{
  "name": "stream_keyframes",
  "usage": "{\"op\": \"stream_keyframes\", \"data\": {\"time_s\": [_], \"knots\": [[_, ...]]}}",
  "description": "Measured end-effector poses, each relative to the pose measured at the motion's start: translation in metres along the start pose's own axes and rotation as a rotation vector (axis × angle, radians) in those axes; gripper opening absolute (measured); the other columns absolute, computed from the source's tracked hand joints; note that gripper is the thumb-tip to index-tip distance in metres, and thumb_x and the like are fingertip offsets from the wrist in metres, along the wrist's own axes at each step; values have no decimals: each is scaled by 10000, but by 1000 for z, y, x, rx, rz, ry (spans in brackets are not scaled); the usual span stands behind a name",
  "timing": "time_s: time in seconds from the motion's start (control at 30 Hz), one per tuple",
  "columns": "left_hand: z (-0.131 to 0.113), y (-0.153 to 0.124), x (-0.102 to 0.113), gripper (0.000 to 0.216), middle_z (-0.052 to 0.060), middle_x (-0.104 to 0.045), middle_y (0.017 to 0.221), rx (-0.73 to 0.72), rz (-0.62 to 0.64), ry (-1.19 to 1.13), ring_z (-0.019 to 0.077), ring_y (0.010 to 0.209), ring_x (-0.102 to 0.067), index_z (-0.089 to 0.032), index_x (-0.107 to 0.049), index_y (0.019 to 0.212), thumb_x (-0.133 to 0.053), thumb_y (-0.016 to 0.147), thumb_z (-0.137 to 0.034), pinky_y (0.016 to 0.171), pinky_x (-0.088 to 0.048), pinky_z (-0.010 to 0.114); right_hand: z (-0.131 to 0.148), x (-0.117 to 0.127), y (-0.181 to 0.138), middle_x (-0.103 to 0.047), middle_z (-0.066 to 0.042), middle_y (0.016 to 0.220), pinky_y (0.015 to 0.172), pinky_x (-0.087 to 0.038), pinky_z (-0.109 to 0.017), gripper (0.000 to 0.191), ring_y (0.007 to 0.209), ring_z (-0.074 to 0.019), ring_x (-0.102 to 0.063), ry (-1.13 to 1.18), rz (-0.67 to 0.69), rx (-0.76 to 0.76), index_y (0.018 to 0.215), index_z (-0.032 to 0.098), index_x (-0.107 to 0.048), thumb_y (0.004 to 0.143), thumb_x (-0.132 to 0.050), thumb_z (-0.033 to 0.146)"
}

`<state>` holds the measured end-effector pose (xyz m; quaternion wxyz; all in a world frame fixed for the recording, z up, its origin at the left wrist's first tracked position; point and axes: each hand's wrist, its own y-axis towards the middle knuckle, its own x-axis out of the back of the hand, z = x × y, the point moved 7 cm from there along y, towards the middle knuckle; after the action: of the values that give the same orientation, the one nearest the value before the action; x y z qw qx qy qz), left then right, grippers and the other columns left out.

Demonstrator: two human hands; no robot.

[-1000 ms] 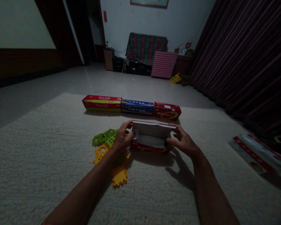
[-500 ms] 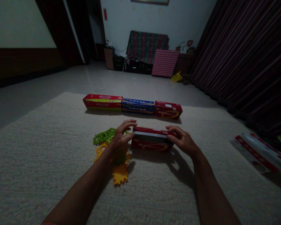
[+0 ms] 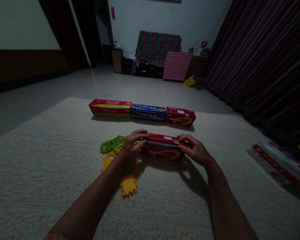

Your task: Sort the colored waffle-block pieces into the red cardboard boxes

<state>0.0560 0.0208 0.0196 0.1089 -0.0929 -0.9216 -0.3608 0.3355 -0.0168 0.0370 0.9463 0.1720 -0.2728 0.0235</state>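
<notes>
A red cardboard box (image 3: 162,153) with a yellow swoosh stands on the pale mat between my hands. Its lid is nearly down, with a narrow pale strip showing along the front edge. My left hand (image 3: 133,144) grips the lid's left end, thumb in front and fingers on top. At the right end, my right hand (image 3: 193,149) pinches the lid the same way. Green plastic pieces (image 3: 112,144) and yellow interlocking pieces (image 3: 129,185) lie left of the box, partly hidden by my left hand and forearm.
Beyond the held box, a red and green box (image 3: 110,108), a blue box (image 3: 148,112) and another red box (image 3: 180,116) stand end to end. A red and white package (image 3: 277,163) lies at the right. Dark curtains (image 3: 230,50) hang behind it.
The lid of the red box has come down, narrowing the dark gap at its front. Both hands stay at the lid's ends; my left hand has shifted slightly right.
</notes>
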Motion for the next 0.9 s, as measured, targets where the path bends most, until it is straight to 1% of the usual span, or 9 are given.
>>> {"op": "stream_keyframes", "data": {"time_s": [0.23,0.37,0.5,0.6,0.73,0.8,0.9], "knots": [[1,-1,1,143,108,-719,1183,18,57,-60,242,1126,-671,-220,-792,920,-695,815,-215,968,-558,415,5,-1,-3,-642,-119,1191,938,-550,-446,158,1111,-263,-637,-37,59,40,838,212,-649,760,-710,335],[-2,-1,1,133,102,-718,1182,6,110,-25,247,1128,-666,-218,-790,883,-696,797,-178,988,-542,432,7,-2,-4,-642,-128,1217,926,-553,-451,165,1097,-262,-646,-69,87,49,829,207,-683,801,-699,369],[-8,-1,2,127,107,-718,1180,-41,152,13,255,1128,-663,-217,-788,875,-693,808,-168,988,-537,446,8,-2,-4,-653,-123,1201,924,-559,-447,179,1081,-259,-656,-79,98,56,817,204,-699,816,-703,383],[-11,0,2,129,109,-717,1181,-65,175,39,255,1119,-664,-217,-787,879,-683,821,-166,982,-536,457,10,-3,-5,-651,-119,1205,937,-561,-445,168,1099,-257,-653,-91,111,65,828,205,-707,818,-709,372],[-11,0,0,150,92,-721,1167,-86,198,78,240,1103,-662,-222,-775,860,-668,804,-133,980,-531,461,12,-4,-5,-642,-117,1241,964,-559,-452,160,1144,-258,-644,-103,133,71,896,215,-732,828,-704,357],[-11,0,-1,161,81,-721,1169,-87,208,98,240,1119,-652,-226,-767,853,-665,789,-120,990,-522,463,14,-6,-6,-630,-116,1288,1010,-536,-469,160,1195,-261,-627,-113,158,78,937,226,-746,842,-692,342],[-13,-1,-2,160,71,-716,1178,-97,222,131,240,1135,-635,-227,-759,848,-660,783,-118,999,-509,458,15,-9,-7,-584,-112,1395,1064,-497,-491,154,1282,-274,-583,-116,198,89,948,242,-769,856,-684,332]]}}
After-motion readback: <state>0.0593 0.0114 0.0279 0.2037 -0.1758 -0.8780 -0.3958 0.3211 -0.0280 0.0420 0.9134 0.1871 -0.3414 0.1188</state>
